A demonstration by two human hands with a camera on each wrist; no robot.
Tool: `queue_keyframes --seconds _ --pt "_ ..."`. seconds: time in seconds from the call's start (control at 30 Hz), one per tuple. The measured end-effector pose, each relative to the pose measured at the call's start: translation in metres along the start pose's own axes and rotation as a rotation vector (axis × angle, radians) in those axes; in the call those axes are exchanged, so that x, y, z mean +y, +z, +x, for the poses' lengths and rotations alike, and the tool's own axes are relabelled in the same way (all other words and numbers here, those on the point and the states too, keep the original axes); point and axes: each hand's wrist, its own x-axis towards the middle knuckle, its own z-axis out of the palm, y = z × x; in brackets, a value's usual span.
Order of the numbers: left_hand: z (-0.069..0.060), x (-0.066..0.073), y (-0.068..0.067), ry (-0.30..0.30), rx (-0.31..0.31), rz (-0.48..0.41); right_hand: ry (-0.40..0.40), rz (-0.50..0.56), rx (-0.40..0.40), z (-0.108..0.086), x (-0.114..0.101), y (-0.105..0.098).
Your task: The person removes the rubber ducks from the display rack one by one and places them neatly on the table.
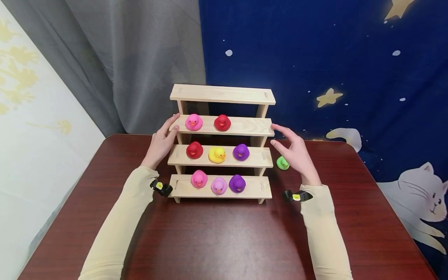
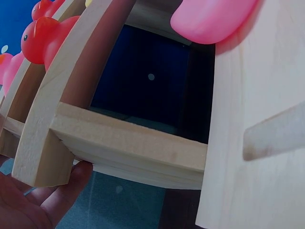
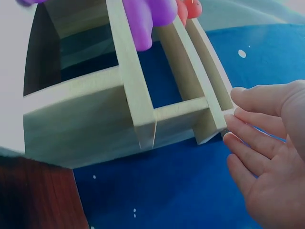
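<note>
You appear to be steadying the wooden rack point(image 1: 252, 126) at your twelve o'clock, left hand point(image 1: 160, 142) pinching its nine-o'clock end, right hand point(image 1: 296, 152) spread at three, where the next move likely calls for a matching hold.

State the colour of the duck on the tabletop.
The duck is green, best seen in the head view.

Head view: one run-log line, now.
left hand: grips wooden rack, left end; right hand: open, at right end; green duck: right of rack
</note>
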Motion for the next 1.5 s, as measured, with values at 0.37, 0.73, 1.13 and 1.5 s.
queue_keyframes --seconds 0.37,0.73,1.13,1.5 --pt "-0.001 0.001 0.0 0.0 0.013 0.007 -0.033 0.001 -0.024 0.008 -0.014 0.008" --pt "-0.002 0.0 0.0 0.007 0.016 0.006 -0.032 0.02 -0.037 0.021 0.023 0.021" --pt "-0.001 0.0 0.0 0.001 0.002 0.001 -0.051 0.004 -0.039 0.033 0.019 0.028" --pt "0.0 -0.001 0.0 -0.001 0.006 0.001 -0.108 -0.003 -0.082 0.052 0.007 0.037"
